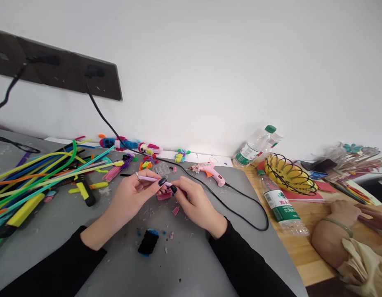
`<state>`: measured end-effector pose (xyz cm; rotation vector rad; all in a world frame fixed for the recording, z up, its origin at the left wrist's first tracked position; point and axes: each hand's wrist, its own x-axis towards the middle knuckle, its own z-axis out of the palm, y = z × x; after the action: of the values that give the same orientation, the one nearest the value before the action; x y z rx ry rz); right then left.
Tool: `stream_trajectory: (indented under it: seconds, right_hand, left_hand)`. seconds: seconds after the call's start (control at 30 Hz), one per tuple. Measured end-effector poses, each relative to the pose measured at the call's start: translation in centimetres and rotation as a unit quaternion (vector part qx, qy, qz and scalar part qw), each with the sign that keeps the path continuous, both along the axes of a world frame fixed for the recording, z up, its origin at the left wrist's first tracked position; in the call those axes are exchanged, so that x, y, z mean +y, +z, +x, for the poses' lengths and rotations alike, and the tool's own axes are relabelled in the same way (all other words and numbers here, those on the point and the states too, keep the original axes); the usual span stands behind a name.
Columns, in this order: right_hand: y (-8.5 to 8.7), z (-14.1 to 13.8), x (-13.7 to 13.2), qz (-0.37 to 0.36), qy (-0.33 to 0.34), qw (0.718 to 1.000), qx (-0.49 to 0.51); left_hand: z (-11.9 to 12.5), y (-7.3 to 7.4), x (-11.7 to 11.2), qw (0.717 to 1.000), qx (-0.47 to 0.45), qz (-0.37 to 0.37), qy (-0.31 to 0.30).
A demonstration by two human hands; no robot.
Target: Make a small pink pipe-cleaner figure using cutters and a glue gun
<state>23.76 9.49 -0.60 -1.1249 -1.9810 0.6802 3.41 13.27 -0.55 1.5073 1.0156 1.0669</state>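
My left hand [133, 196] pinches a thin pale pink stick [149, 178] that points left and away over the grey table [185, 264]. My right hand [194, 202] meets it at the stick's near end, fingertips closed on that end. Just under the fingers lies a small pink fuzzy piece [164, 195]. Another pink scrap [175, 210] rests below my right hand. A black fuzzy bundle with blue edges [148, 242] lies between my forearms. Both sleeves are black.
A pile of coloured pipe cleaners [39, 173] and a yellow-handled tool [84, 192] lie at left. A pink glue gun [211, 171] with black cable sits behind my hands. Two plastic bottles [279, 204], a yellow wire basket [288, 173] and another person's arm [336, 231] are at right.
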Motion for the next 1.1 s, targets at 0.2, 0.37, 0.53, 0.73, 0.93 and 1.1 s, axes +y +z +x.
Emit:
stream_trajectory:
  seconds: [0.2,0.37,0.53,0.73,0.93,1.1]
  right_hand:
    - [0.05,-0.28,-0.02,-0.025,-0.013,1.0,0.008]
    - [0.57,-0.63,-0.16,-0.13,-0.004,0.983,0.129]
    - [0.41,-0.65,-0.2,-0.215,0.03,0.959,0.183]
    - [0.24,-0.69,-0.25,-0.218,0.037,0.964,0.149]
    - [0.19,-0.7,-0.26,-0.201,0.035,0.971,0.125]
    - [0.1,-0.56,-0.3,-0.218,0.041,0.966,0.131]
  left_hand:
    - [-0.01,-0.04,-0.01,1.0,0.003,-0.004,0.009]
    - [0.05,-0.53,0.07,0.998,-0.04,-0.039,-0.025]
    - [0.22,0.03,-0.13,0.999,-0.002,-0.025,-0.019]
    - [0.21,0.04,-0.24,0.997,0.065,0.043,-0.006]
    - [0.24,0.12,-0.37,0.978,0.151,0.143,0.022]
    - [0.02,0.26,-0.2,0.956,0.214,0.197,0.027]
